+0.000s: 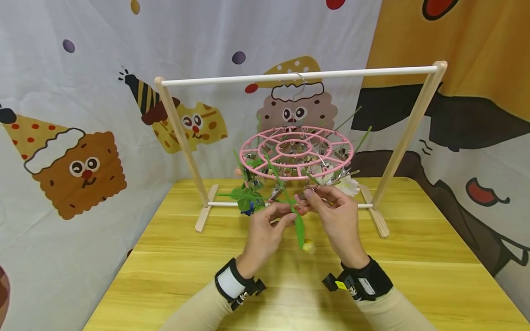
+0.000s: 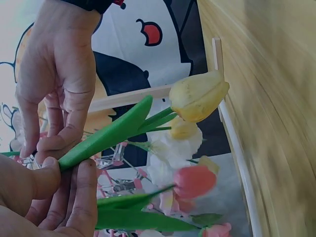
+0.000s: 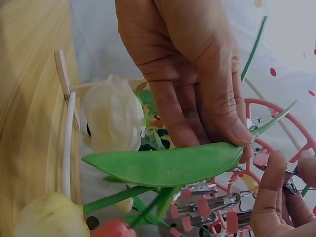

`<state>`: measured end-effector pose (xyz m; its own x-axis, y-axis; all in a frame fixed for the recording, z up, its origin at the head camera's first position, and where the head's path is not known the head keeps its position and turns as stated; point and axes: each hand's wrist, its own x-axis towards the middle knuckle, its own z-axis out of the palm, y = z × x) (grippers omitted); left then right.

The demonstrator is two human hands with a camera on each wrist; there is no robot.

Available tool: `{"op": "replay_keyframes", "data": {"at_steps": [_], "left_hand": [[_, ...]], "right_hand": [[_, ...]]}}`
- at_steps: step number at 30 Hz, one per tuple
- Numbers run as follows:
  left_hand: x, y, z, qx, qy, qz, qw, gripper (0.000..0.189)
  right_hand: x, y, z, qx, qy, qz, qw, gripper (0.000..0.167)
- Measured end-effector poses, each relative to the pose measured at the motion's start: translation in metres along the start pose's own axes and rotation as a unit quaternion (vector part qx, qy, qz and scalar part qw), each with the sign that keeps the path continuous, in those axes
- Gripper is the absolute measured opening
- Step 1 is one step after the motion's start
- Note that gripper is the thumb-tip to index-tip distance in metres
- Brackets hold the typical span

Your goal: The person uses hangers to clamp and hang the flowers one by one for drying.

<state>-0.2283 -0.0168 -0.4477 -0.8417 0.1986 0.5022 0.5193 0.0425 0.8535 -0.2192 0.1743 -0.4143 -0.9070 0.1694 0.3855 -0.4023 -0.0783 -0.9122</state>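
Observation:
My left hand [image 1: 262, 234] pinches the stem and long green leaf of an artificial tulip [image 2: 200, 96] between thumb and fingers. Its pale yellow bloom points down toward the table, while the stem slants up toward a pink round clip hanger [image 1: 299, 178]. Beside the stem, my right hand [image 1: 340, 225] pinches a metal clothes clip [image 3: 290, 185] with a pink tip that hangs from the hanger. In the right wrist view the tulip's stem runs close by this clip. Other clips [image 3: 224, 201] dangle around both hands.
Several artificial flowers hang on the hanger, including a white bloom [image 3: 112, 113], a pink tulip [image 2: 196, 181] and a blue one [image 1: 247, 209]. A wooden stand [image 1: 407, 133] with a white top bar [image 1: 232, 79] carries the hanger above the wooden table [image 1: 174, 280]. A printed cloth [image 1: 165, 27] hangs behind.

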Motion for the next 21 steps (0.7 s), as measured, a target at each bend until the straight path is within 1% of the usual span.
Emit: {"op": "replay_keyframes", "data": {"at_steps": [5, 10, 13, 17, 21], "left_hand": [[0.001, -0.002, -0.002, 0.014, 0.012, 0.0, 0.9998, 0.017], [0.002, -0.002, -0.002, 0.033, 0.016, 0.008, 0.9993, 0.018], [0.003, -0.001, -0.002, 0.034, 0.014, 0.01, 0.9993, 0.019], [0.004, -0.001, -0.002, 0.034, 0.016, 0.0, 0.9993, 0.017], [0.004, -0.001, -0.003, 0.049, 0.021, -0.002, 0.9986, 0.016]], "right_hand": [[-0.001, 0.002, 0.001, -0.035, 0.003, -0.008, 0.9994, 0.024], [-0.002, 0.005, 0.004, -0.046, 0.011, -0.035, 0.9983, 0.02], [-0.002, 0.005, 0.006, -0.028, 0.012, -0.043, 0.9986, 0.02], [-0.002, 0.005, 0.009, 0.01, 0.013, -0.039, 0.9991, 0.017], [-0.002, 0.006, 0.012, 0.018, 0.011, -0.032, 0.9993, 0.02]]}}
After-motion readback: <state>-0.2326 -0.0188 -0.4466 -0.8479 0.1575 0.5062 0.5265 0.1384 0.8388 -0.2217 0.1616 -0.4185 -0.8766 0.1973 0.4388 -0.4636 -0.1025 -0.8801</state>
